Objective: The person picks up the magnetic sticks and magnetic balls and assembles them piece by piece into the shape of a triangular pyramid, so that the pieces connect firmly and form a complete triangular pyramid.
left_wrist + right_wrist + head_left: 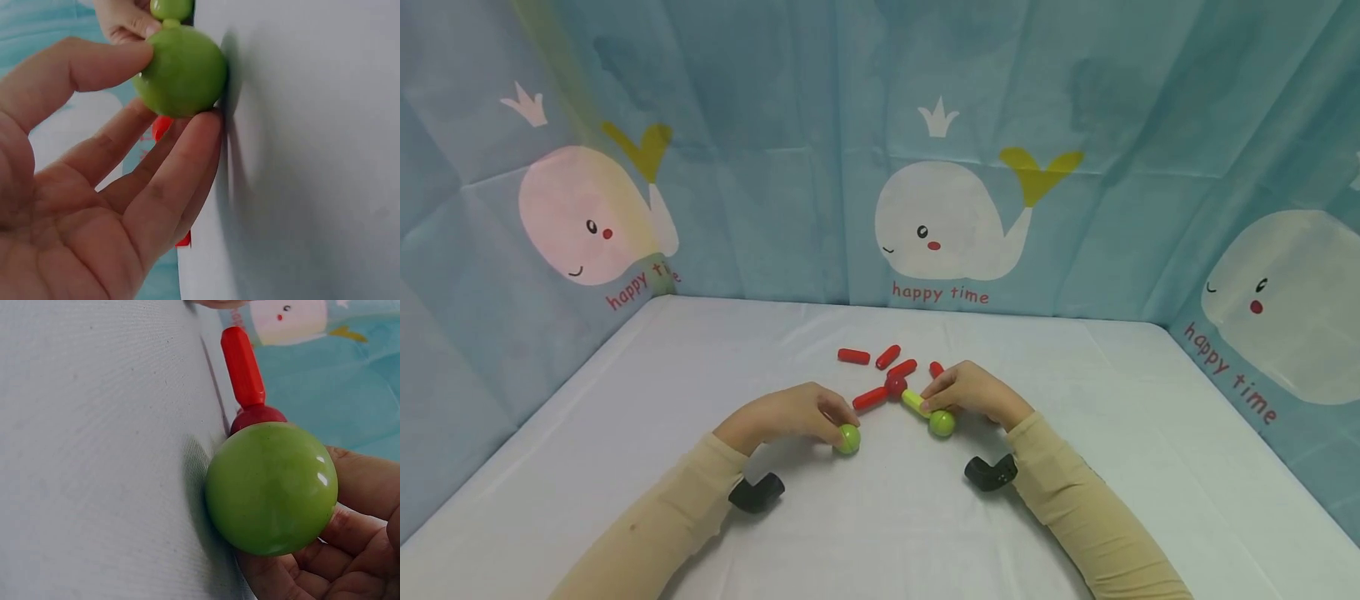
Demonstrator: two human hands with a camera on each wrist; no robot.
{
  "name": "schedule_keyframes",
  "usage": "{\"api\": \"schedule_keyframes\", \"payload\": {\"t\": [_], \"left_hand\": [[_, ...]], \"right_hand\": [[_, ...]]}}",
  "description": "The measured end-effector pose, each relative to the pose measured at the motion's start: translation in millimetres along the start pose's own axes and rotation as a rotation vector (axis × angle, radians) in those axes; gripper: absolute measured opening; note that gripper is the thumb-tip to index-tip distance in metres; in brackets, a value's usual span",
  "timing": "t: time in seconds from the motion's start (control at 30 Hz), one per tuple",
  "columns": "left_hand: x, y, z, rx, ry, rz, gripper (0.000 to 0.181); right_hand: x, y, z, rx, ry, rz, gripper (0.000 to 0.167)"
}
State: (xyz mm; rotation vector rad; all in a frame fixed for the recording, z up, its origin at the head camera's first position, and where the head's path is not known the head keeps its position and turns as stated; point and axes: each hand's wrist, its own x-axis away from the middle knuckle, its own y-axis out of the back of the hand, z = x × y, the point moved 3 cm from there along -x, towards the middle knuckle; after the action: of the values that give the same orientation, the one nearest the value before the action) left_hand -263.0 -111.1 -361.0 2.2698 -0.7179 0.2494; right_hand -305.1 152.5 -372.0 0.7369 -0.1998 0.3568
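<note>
My left hand [786, 414] pinches a green ball [848, 439] between thumb and fingers, low at the white tabletop. In the left wrist view that ball [187, 72] sits between the thumb and fingertips. My right hand [973, 392] pinches a yellow-green rod [914, 402]. One end of the rod meets a dark red ball [896, 385]; at its other end is a second green ball [942, 423], beside the right fingers. Red rods, one to the left [870, 399] and one behind [902, 367], meet the dark red ball. The second green ball [272, 489] hides the yellow-green rod in the right wrist view.
Two loose red rods, one at left [853, 357] and one tilted [888, 357], lie behind the joined pieces. Another red rod [936, 369] is partly hidden behind my right hand. A blue curtain [775, 225] with printed whales encloses the white table [880, 533].
</note>
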Motion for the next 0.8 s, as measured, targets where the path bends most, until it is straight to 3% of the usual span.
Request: {"api": "schedule_keyframes", "payload": {"t": [0.3, 0.8], "left_hand": [[-2.4, 9.2, 6.7, 0.025, 0.035, -0.067, 0.028], [-10.3, 11.1, 12.6, 0.07, 0.044, -0.148, 0.028]], "right_hand": [[-1.0, 0, 0, -0.006, 0.007, 0.007, 0.025], [-0.7, 0, 0, -0.013, 0.009, 0.01, 0.025]]}}
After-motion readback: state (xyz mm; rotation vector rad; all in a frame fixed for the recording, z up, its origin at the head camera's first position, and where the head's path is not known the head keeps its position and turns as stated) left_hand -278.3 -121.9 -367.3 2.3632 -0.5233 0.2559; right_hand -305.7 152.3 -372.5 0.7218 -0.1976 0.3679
